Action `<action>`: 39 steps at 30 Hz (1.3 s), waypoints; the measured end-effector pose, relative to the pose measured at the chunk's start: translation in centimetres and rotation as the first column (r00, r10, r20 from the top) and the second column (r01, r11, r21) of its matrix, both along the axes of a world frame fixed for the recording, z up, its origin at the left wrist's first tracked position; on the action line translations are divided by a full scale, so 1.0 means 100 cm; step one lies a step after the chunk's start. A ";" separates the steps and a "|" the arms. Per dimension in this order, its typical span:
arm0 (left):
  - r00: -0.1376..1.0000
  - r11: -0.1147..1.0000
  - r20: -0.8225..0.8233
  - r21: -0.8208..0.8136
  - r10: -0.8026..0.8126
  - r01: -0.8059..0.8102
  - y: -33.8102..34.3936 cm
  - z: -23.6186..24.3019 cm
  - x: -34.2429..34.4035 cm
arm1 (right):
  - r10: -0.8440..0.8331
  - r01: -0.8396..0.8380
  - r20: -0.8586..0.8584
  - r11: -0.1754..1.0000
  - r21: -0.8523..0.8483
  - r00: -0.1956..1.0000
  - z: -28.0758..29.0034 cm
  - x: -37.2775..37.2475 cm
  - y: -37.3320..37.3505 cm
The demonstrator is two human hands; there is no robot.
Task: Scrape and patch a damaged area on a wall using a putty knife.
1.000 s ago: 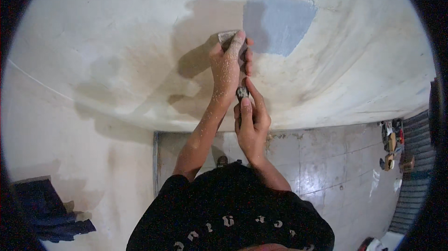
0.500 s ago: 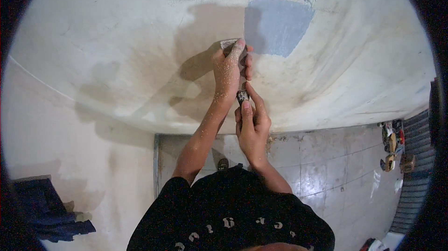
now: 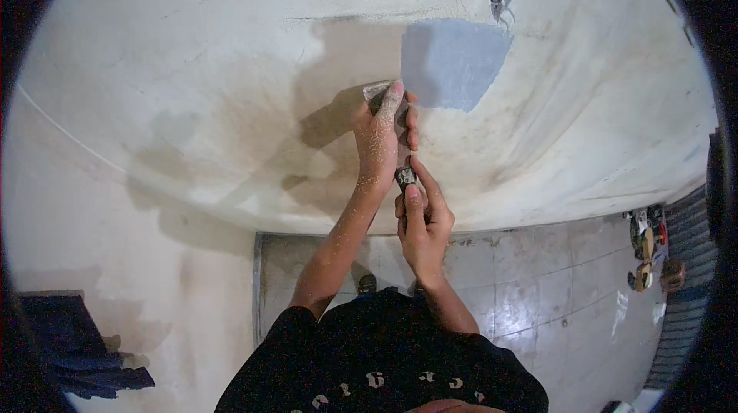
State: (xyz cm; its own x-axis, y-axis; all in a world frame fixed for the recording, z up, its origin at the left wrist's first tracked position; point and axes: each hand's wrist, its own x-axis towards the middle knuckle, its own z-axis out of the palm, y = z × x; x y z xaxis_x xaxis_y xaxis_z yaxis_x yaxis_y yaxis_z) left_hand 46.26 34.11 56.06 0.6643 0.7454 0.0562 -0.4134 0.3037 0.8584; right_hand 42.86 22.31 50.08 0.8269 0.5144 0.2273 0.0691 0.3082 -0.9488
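tool partly hidden in grip.
l. hand covers much of it, r. hand part of its handle; shoe partly behind blk shirt; dk cloth cut by pic's l. rim; floor items far r. too small to i.d.

The wall is creamy white with brown smudges and thin dark marks. On it is a plain grey-blue patch. The scraper is dark with whitish smears. The left hand is dotted with tiny pale specks. The shirt is black with light grey letters. The floor is grey with dark lines making squares. The cloth is dark blue. The ribbed panel has blue-grey stripes.
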 end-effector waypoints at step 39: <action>-0.008 0.365 -0.853 0.216 0.522 0.905 0.004 -0.584 -0.360 | -0.460 0.454 0.215 0.508 -0.732 0.861 -0.373 0.013 -0.185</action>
